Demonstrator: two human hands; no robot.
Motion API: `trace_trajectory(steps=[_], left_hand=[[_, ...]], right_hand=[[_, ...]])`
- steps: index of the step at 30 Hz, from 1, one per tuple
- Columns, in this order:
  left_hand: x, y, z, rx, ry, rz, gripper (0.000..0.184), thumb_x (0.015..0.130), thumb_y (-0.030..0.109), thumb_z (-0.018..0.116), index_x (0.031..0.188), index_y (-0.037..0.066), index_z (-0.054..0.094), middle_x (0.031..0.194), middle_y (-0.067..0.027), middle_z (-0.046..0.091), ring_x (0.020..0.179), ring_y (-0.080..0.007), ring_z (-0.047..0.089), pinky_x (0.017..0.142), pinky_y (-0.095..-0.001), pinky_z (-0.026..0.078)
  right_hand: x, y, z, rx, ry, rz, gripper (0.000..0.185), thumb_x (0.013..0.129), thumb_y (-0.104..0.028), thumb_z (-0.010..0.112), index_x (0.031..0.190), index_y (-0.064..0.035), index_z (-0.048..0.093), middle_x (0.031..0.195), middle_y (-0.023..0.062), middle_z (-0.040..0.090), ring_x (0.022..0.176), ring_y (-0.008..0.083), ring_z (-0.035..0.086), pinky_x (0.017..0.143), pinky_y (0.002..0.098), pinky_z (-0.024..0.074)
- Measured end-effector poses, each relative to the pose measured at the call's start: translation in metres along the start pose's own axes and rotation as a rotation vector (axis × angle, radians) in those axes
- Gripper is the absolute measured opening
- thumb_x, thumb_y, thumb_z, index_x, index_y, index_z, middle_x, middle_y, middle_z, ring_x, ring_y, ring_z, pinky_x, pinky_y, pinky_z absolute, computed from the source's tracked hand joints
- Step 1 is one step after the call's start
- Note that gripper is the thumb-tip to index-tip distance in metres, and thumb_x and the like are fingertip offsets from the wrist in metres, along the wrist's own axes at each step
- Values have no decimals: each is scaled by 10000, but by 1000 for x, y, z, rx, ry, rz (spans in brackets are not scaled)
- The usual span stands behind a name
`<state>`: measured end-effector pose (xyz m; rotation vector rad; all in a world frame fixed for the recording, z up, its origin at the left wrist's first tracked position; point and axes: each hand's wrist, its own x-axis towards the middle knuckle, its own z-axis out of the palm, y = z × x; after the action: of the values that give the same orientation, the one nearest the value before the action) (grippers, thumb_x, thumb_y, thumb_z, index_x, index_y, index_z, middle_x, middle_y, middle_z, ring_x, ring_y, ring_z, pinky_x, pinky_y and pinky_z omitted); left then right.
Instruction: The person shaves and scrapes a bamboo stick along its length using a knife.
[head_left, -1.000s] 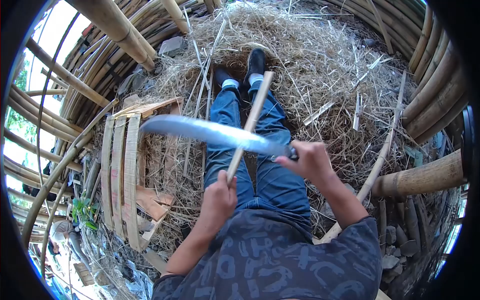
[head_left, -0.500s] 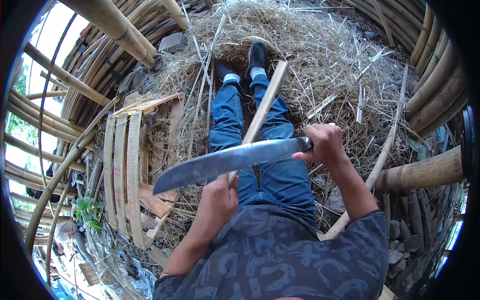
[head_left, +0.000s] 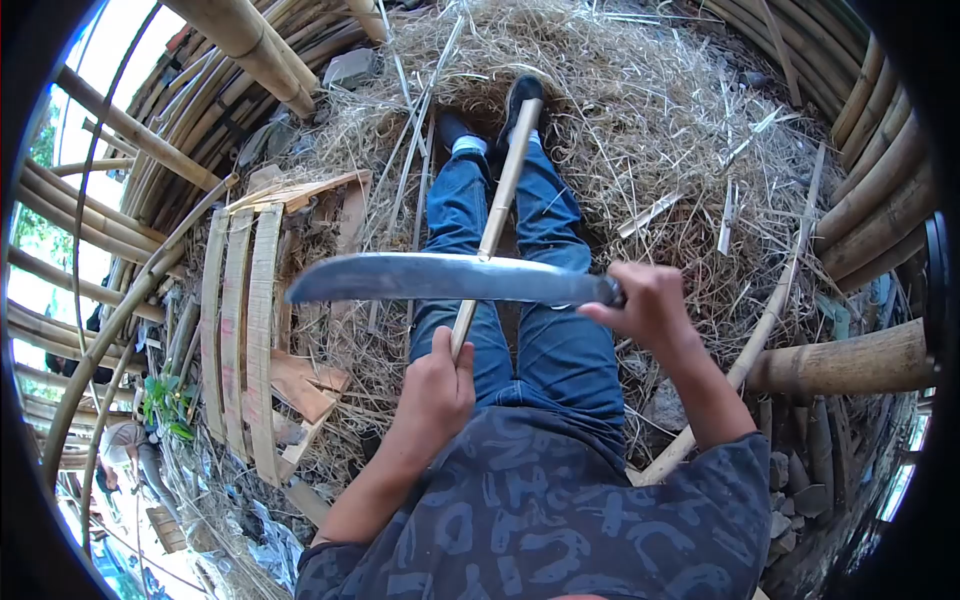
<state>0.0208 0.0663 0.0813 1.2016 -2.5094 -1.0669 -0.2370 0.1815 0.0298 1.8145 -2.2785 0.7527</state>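
Observation:
My left hand (head_left: 438, 385) is closed round the lower end of a narrow bamboo strip (head_left: 508, 185), which points away from me above my legs. My right hand (head_left: 648, 305) grips the dark handle of a large machete (head_left: 430, 278). Its broad blade lies crosswise over the strip, a little beyond my left hand, with the tip out to the left. The blade hides a short part of the strip; whether its edge is cutting into the strip cannot be made out.
A slatted wooden crate (head_left: 262, 330) stands at the left. Shavings (head_left: 640, 130) cover the ground around my outstretched legs. A long bamboo pole (head_left: 770, 315) and a thick bamboo end (head_left: 850, 362) are at the right. Another person (head_left: 130, 445) is at the far lower left.
Since half a second ago, the machete has turned from a slant to nearly level, its tip moving farther away from me. The strip's far end has shifted left and now overlaps my shoe.

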Motion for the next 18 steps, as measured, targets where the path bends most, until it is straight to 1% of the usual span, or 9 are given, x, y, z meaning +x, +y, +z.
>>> trace_trajectory(steps=[1, 3, 5, 7, 8, 13, 15, 16, 18], left_hand=[[0, 0, 3, 8, 4, 6, 185, 954, 164, 483, 927, 2, 400, 633, -281, 564, 643, -489, 571, 541, -553, 421], [-3, -1, 17, -2, -74, 76, 187, 954, 175, 480, 948, 7, 399, 633, -281, 566, 643, -490, 574, 537, -558, 423], [-6, 0, 23, 68, -97, 133, 175, 941, 160, 495, 953, 11, 404, 638, -281, 569, 647, -489, 577, 541, -563, 431], [-11, 2, 18, -61, -118, 84, 159, 945, 143, 498, 963, 13, 410, 647, -274, 551, 687, -498, 559, 559, -538, 392], [-11, 3, 14, -37, -125, 71, 148, 947, 140, 490, 963, 14, 417, 647, -277, 551, 689, -498, 559, 560, -540, 390], [-20, -14, 12, -23, -105, 26, 155, 953, 146, 484, 959, 3, 426, 640, -273, 555, 670, -491, 564, 557, -536, 404], [-22, -24, 9, -20, -87, -1, 160, 955, 148, 483, 958, -3, 429, 634, -271, 556, 659, -487, 566, 556, -534, 411], [-22, -27, 9, -1, -95, 8, 167, 956, 149, 482, 962, -10, 432, 630, -271, 558, 650, -485, 568, 556, -534, 418], [-19, -26, 13, -4, -105, 0, 182, 957, 149, 480, 974, -28, 442, 623, -272, 562, 638, -483, 570, 556, -536, 428]], right_hand=[[0, -13, 1, 84, -59, 37, 678, 739, -750, 567, 617, -88, 488, 524, 55, 532, 454, 225, 581, 444, 347, 462], [5, -38, -7, 92, -80, 1, 631, 725, -677, 653, 635, -66, 526, 551, 67, 526, 487, 233, 589, 478, 359, 467], [8, -41, -8, 74, -50, -14, 644, 705, -690, 659, 639, -62, 530, 558, 69, 536, 496, 235, 600, 480, 357, 472], [16, -32, -14, -48, 2, -94, 654, 714, -719, 622, 635, -73, 555, 539, 62, 551, 455, 229, 593, 448, 347, 474], [16, -19, -5, 1, 40, -117, 674, 675, -740, 629, 605, -77, 534, 532, 58, 546, 445, 223, 583, 435, 351, 464], [12, 19, -1, -125, 102, -204, 694, 678, -760, 608, 583, -83, 484, 512, 55, 529, 462, 233, 585, 434, 357, 455], [6, 49, 13, -183, 48, 48, 710, 691, -776, 581, 591, -79, 489, 516, 67, 531, 473, 249, 589, 444, 360, 455], [9, 52, 15, -161, 110, 53, 718, 710, -783, 556, 602, -76, 503, 518, 76, 536, 466, 259, 583, 441, 365, 450], [7, 50, 16, -167, 75, 55, 709, 722, -773, 555, 610, -75, 513, 517, 75, 538, 462, 260, 583, 438, 368, 448]])
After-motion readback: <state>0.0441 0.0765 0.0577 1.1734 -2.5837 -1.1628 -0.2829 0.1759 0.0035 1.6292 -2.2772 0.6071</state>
